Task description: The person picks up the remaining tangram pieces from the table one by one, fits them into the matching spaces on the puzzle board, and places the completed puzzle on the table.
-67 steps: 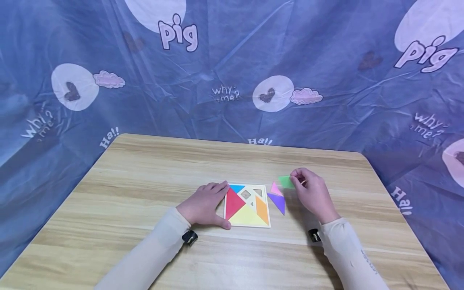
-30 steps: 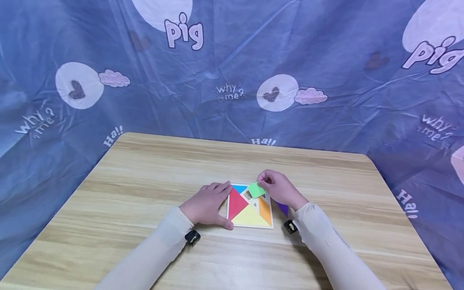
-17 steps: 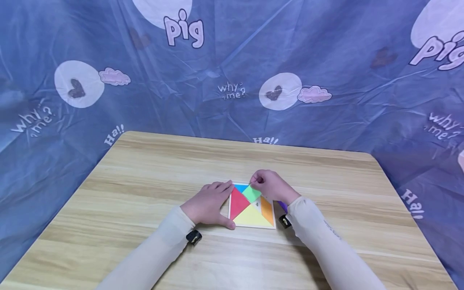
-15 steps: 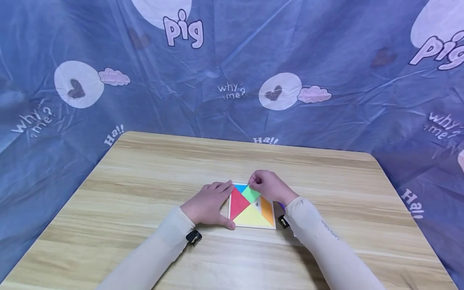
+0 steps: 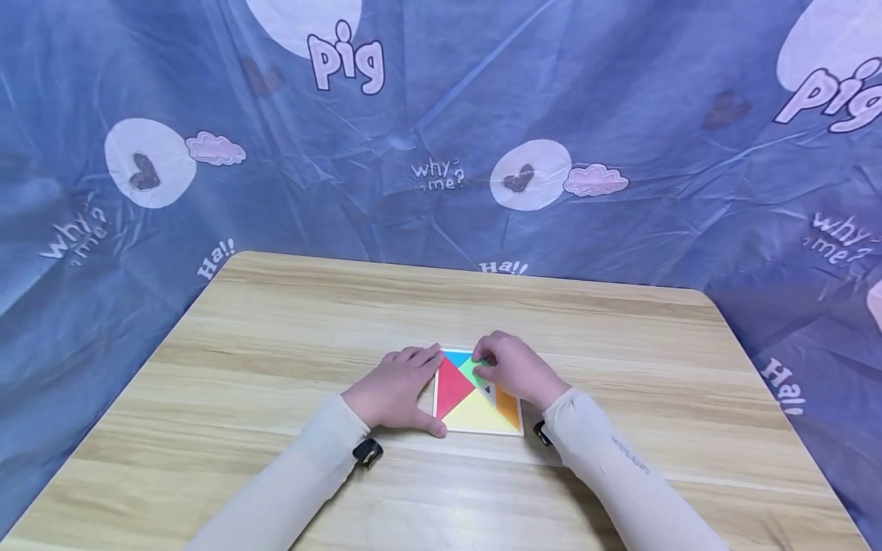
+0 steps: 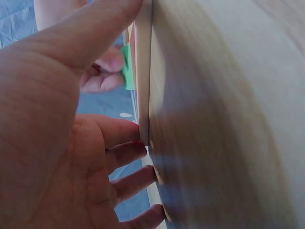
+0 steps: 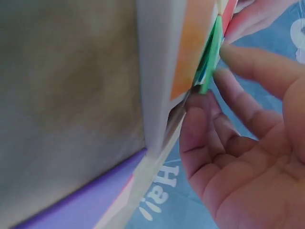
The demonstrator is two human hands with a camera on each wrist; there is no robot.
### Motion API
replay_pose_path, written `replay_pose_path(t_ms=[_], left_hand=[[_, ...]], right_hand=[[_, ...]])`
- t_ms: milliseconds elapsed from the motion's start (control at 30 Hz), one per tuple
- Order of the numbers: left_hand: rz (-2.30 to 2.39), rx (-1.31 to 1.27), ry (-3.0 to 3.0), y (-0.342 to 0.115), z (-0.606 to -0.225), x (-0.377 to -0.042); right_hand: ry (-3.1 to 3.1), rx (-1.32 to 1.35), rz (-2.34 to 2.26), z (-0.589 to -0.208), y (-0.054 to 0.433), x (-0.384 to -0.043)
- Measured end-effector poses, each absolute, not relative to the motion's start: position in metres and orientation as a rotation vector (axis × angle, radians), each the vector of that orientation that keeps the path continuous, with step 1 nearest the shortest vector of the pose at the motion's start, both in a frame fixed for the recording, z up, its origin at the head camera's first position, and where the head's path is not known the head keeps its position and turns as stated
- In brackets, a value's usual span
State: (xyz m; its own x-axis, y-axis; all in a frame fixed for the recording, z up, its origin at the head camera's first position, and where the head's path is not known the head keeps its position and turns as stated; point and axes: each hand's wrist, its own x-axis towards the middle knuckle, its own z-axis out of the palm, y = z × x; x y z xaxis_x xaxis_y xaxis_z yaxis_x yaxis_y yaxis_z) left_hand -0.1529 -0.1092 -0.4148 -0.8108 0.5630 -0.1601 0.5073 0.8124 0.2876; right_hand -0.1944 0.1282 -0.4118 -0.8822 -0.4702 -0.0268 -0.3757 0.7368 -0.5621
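Well inside the worktop's (image 5: 310, 314) far edge, the left grip (image 5: 396, 388), spread, braces the tangram board (image 5: 492, 433), probably so it cannot slide, while the right grip (image 5: 515, 371) pinches the green square (image 5: 468, 370), tilted beside the blue triangle (image 5: 456, 357).

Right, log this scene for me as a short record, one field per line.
Left grip: spread along the puzzle board's left side, thumb and fingers at its edge
Right grip: thumb and fingers curled about the green square's edge
Green square: tilted against the board, not flat
Set in board: red triangle, blue triangle, yellow triangle, orange piece
Beside board: purple piece, partly in view; pink piece, only a sliver showing
Backdrop: blue cloth with printed words
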Motion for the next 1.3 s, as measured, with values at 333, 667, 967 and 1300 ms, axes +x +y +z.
replay_pose_path(t_ms=[333,667,967,1300], left_hand=[[0.336,0.831,2.774,-0.106,-0.417,-0.149],[0.345,0.822,2.773,-0.105,-0.417,-0.149],[0.385,0.843,2.759,-0.106,-0.416,-0.148],[0.4,0.846,2.759,-0.106,-0.417,-0.148]], right_hand=[[2.902,-1.088,-0.525,-0.411,0.139,-0.167],[2.987,-1.187,-0.32,-0.415,0.137,-0.159],[2.982,-1.136,-0.378,-0.416,0.137,-0.159],[2.762,-0.95,-0.756,-0.413,0.154,-0.165]])
